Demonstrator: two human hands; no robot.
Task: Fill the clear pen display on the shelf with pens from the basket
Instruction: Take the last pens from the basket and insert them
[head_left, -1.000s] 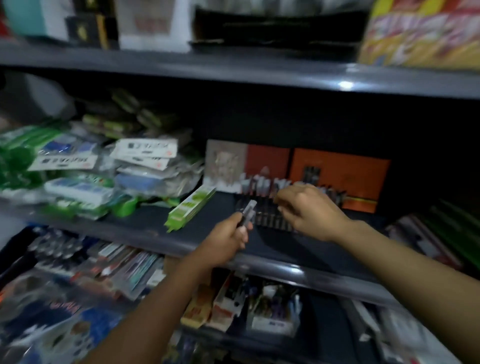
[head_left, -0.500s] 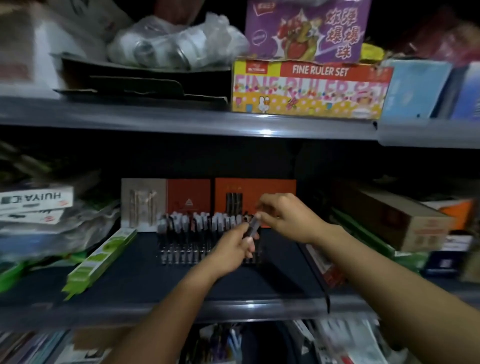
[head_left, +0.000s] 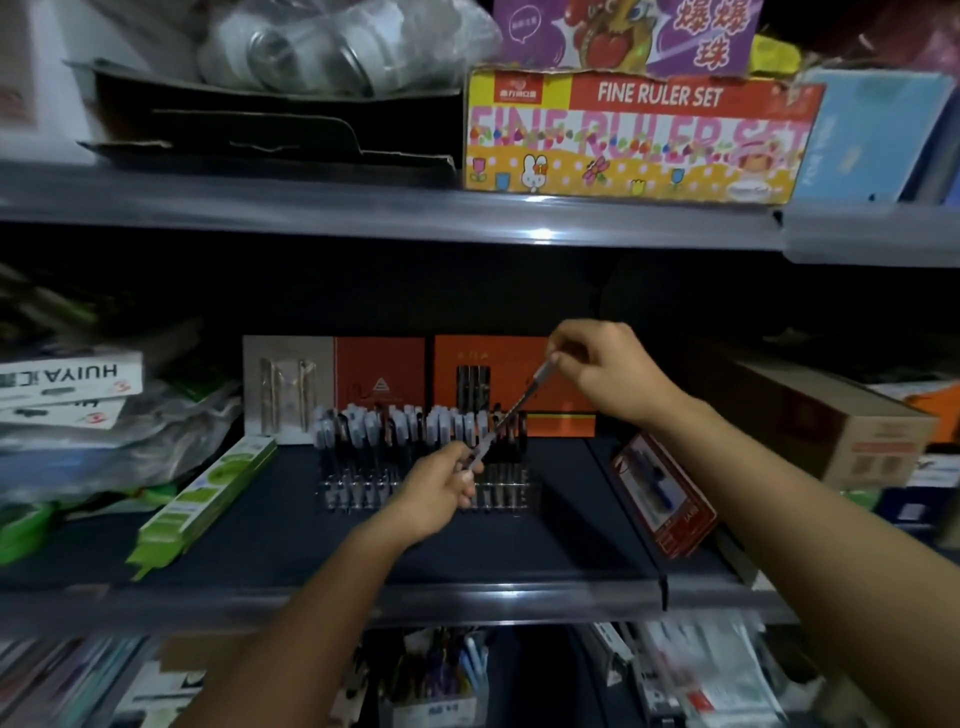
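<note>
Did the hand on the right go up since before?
Yes. The right hand was low by the tops of the pens in the clear pen display; now it is above them, pinching the pen before the orange box.

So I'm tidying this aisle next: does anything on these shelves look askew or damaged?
Yes. The red box right of the clear pen display leans tilted rather than lying flat, the green pack on the left lies diagonally, and the ruler set box has a ragged, torn top edge.

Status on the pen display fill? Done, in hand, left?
Done: most of the clear pen display already holds a row of capped pens. In hand: one pen, right hand pinching its top, left hand its lower end. Left: seat it, apparently at the rack's right end; basket unseen.
</note>
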